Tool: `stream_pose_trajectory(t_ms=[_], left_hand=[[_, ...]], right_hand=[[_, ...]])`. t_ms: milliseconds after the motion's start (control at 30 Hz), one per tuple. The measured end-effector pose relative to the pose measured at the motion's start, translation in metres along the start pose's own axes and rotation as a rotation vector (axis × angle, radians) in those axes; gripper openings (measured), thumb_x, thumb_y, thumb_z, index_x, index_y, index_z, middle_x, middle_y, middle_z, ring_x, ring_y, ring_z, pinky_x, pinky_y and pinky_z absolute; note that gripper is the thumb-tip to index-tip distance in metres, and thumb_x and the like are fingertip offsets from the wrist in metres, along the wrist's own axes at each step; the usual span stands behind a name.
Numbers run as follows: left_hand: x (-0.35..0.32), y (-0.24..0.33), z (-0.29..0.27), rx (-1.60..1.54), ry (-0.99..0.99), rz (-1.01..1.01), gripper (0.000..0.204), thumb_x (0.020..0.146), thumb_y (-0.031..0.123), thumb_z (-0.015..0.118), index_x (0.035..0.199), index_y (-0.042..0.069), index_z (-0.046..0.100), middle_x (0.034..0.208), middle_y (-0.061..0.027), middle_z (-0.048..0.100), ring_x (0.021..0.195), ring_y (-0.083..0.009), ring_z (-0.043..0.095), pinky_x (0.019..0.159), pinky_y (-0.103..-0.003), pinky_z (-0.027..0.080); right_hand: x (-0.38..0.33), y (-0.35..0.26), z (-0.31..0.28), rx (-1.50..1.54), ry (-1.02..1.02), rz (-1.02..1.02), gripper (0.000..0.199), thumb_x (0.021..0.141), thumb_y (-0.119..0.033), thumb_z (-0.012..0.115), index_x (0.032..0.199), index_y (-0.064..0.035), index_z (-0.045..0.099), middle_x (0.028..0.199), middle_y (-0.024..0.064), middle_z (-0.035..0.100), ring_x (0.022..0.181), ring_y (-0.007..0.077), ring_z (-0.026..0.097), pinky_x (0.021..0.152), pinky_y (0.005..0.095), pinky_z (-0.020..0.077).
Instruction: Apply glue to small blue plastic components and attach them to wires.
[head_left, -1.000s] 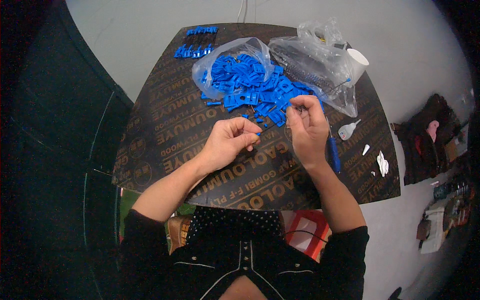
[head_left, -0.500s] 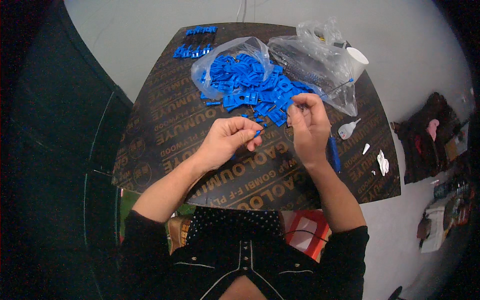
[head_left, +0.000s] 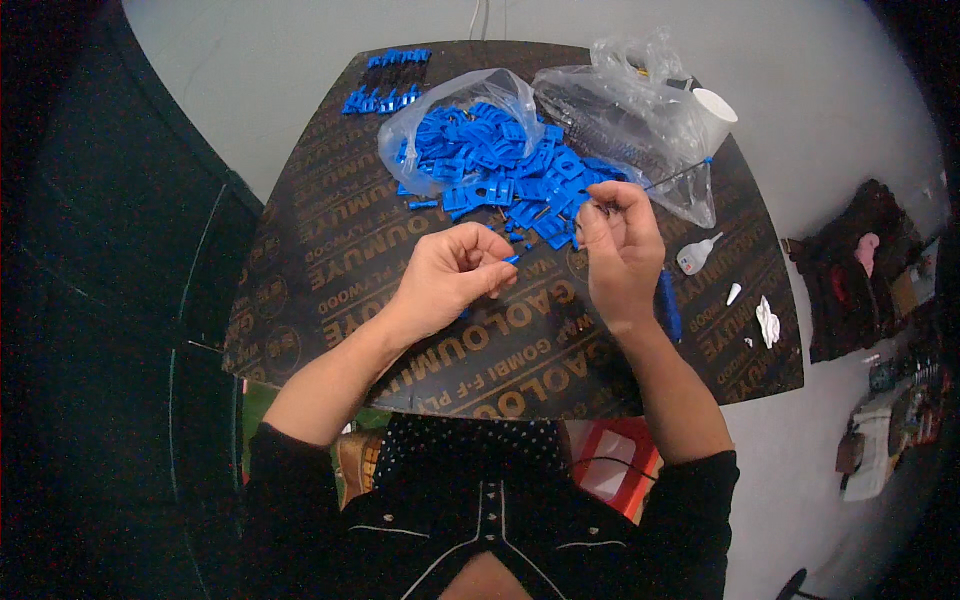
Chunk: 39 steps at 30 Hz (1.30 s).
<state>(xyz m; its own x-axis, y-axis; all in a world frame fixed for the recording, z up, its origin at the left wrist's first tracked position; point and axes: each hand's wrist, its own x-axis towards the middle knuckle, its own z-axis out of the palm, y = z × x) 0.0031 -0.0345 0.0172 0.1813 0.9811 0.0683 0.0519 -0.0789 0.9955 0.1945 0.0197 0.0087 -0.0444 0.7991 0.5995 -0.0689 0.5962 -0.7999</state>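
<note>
My left hand [head_left: 448,278] is closed in a pinch on a small blue plastic piece [head_left: 512,259] at its fingertips. To its right my right hand [head_left: 624,262] is raised, thumb and fingers together around a thin dark rod [head_left: 672,178]. That rod slants out past the fingers to the upper right and ends in a small blue tip [head_left: 708,160]. The part of it inside the fingers is hidden. Just beyond both hands lies a heap of blue plastic parts [head_left: 490,190], flat pieces with holes among them, partly inside a clear plastic bag [head_left: 405,125].
On the dark printed plywood table [head_left: 320,220], blue-ended dark pieces [head_left: 385,98] lie in rows at the far left. A second clear bag [head_left: 620,110] and white cup [head_left: 716,115] stand far right. Nearer are a small white bottle [head_left: 694,256], blue handle [head_left: 668,310] and crumpled tissue [head_left: 767,322].
My left hand has shifted slightly and its blue piece is turned a little. The blue-tipped rod in my right hand has moved slightly to the right.
</note>
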Motion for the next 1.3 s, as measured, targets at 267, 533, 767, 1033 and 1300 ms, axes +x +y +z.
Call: stream_pose_trajectory(t_ms=[267, 533, 767, 1033, 1300], left_hand=[[-0.001, -0.001, 0.003, -0.087, -0.004, -0.005, 0.013, 0.087, 0.004, 0.06, 0.098, -0.003, 0.059, 0.082, -0.0095, 0.066, 0.065, -0.0112, 0.059, 0.061, -0.024, 0.048], [-0.004, -0.007, 0.01, -0.028, 0.064, 0.051, 0.01, 0.09, 0.004, 0.056, 0.096, -0.003, 0.06, 0.08, -0.0062, 0.064, 0.064, -0.0078, 0.057, 0.059, -0.021, 0.047], [-0.007, -0.006, 0.013, 0.209, 0.114, 0.136, 0.011, 0.09, 0.005, 0.056, 0.097, -0.002, 0.059, 0.082, -0.0061, 0.065, 0.069, -0.009, 0.059, 0.062, -0.023, 0.049], [-0.004, -0.007, 0.01, 0.163, 0.017, 0.08, 0.008, 0.087, 0.005, 0.059, 0.093, -0.001, 0.06, 0.078, -0.003, 0.064, 0.068, -0.0065, 0.057, 0.061, -0.022, 0.047], [-0.005, -0.005, 0.013, 0.19, 0.005, 0.091, 0.007, 0.084, 0.004, 0.061, 0.09, 0.0, 0.061, 0.074, -0.0011, 0.063, 0.067, -0.0043, 0.055, 0.059, -0.022, 0.046]], right_hand=[[-0.001, 0.002, 0.0, 0.092, -0.026, 0.0, 0.018, 0.088, 0.001, 0.056, 0.105, -0.0021, 0.051, 0.087, 0.0014, 0.051, 0.072, 0.0046, 0.048, 0.06, 0.0186, 0.0411], [-0.003, 0.004, 0.003, 0.083, -0.002, -0.012, 0.018, 0.088, 0.0, 0.056, 0.105, -0.0019, 0.051, 0.086, 0.0011, 0.051, 0.071, 0.0042, 0.047, 0.059, 0.0188, 0.0404], [-0.005, 0.001, 0.004, 0.052, 0.031, 0.077, 0.018, 0.089, -0.001, 0.056, 0.105, -0.0016, 0.051, 0.084, 0.0001, 0.051, 0.07, 0.0034, 0.047, 0.058, 0.0183, 0.0394], [-0.001, -0.001, 0.005, 0.078, 0.005, 0.075, 0.036, 0.087, 0.003, 0.055, 0.121, -0.0002, 0.044, 0.089, 0.0037, 0.051, 0.073, 0.0053, 0.048, 0.063, 0.0183, 0.0411], [0.002, -0.011, 0.004, 0.241, 0.0, 0.011, 0.066, 0.083, 0.008, 0.056, 0.136, 0.0, 0.019, 0.11, 0.0165, 0.053, 0.084, 0.0097, 0.051, 0.072, 0.0214, 0.0432]])
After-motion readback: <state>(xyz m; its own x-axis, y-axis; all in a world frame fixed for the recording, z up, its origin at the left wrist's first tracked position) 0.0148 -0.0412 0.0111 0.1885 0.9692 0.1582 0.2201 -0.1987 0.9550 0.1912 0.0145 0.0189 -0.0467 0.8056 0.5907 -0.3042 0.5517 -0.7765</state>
